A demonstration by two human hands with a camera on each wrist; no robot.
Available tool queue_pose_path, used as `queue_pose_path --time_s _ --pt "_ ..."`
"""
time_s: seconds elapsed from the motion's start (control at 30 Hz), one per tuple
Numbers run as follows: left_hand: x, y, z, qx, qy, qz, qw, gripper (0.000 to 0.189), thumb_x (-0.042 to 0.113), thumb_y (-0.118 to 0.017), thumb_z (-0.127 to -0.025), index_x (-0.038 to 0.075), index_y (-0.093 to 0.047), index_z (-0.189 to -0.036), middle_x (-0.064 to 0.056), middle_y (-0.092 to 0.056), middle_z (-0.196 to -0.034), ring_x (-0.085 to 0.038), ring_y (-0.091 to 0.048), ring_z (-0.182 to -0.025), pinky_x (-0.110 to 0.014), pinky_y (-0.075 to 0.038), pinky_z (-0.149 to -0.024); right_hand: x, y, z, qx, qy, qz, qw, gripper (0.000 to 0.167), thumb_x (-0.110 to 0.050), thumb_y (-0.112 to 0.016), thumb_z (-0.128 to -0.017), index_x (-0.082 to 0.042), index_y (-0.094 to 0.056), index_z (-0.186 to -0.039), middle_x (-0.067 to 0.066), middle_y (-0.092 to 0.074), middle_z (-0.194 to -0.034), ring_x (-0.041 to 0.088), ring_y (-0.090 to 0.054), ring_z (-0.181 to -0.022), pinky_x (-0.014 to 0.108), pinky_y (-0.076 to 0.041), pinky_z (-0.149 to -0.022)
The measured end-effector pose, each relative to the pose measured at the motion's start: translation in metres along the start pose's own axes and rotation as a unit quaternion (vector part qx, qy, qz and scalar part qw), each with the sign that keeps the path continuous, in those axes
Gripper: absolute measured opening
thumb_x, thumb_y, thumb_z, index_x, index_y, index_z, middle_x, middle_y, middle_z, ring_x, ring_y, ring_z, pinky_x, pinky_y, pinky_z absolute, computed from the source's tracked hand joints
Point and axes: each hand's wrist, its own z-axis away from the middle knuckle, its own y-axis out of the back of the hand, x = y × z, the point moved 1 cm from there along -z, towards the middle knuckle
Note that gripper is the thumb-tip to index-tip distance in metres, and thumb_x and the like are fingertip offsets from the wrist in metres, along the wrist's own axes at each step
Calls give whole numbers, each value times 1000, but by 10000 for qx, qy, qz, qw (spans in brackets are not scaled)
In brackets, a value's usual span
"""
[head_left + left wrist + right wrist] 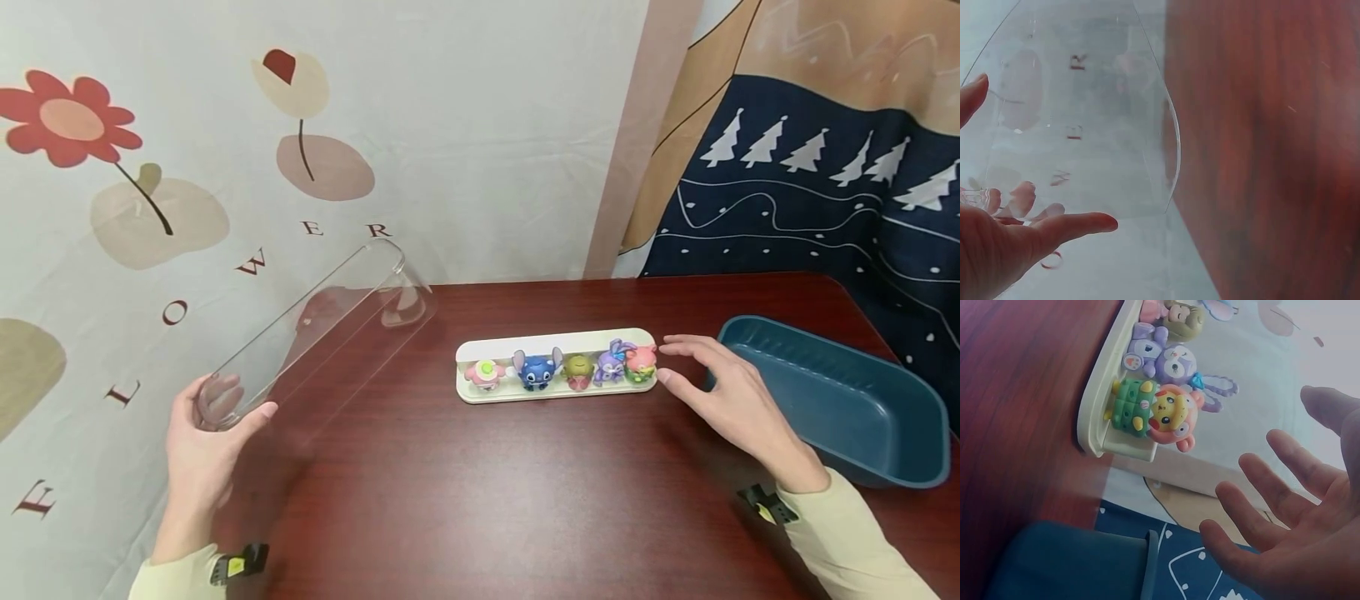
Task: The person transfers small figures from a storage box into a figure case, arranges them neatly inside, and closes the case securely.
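Observation:
My left hand [201,454] grips the near end of a long, clear plastic cover [322,312], thumb on one side and fingers on the other. The cover tilts above the table's left side, its far end pointing toward the back. On the table lies a cream display tray [555,341] with several small toy figurines in a row, among them a blue one with big ears [536,372] and a purple rabbit [1175,362]. Beside the tray's right end, my right hand [738,408] spreads its fingers, holding nothing. Nearest it is a pink-hooded figurine in green [1163,412].
A dark teal plastic bin [847,408] stands at the right, just behind and beside my right hand. The reddish-brown wooden table [480,492] meets a white flower-printed cloth [480,150] at the back and left. A navy tree-patterned cloth [787,200] hangs at the back right.

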Motion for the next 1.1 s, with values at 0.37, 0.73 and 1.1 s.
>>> queue_pose_path --time_s 0.37,0.73,1.1 --pt "26 -25 17 -464 -715 760 9935 86 -30 -72 -73 9 -50 -146 -7 -64 -135 -12 -63 -124 -16 -52 -86 -10 0 -3 10 40 -79 10000 47 -39 -74 -96 -12 -66 -134 14 -57 -145 38 -50 -131 72 -43 -98" --pt "46 -50 34 -1522 -1464 1935 9581 87 -42 -56 -71 1 -46 -146 -14 -60 -137 -25 -55 -134 -33 -59 -88 -28 1 -9 38 -24 -317 9995 50 -41 -75 -95 -14 -65 -137 10 -56 -147 35 -48 -135 72 -39 -102" --pt "66 -76 49 -1794 -1533 1175 9646 91 -36 -71 -69 4 -46 -147 -14 -60 -139 -21 -69 -105 -31 -61 -84 -41 1 -10 201 10 -567 9982 54 -37 -77 -94 -18 -61 -142 5 -55 -149 29 -47 -137 69 -37 -107"
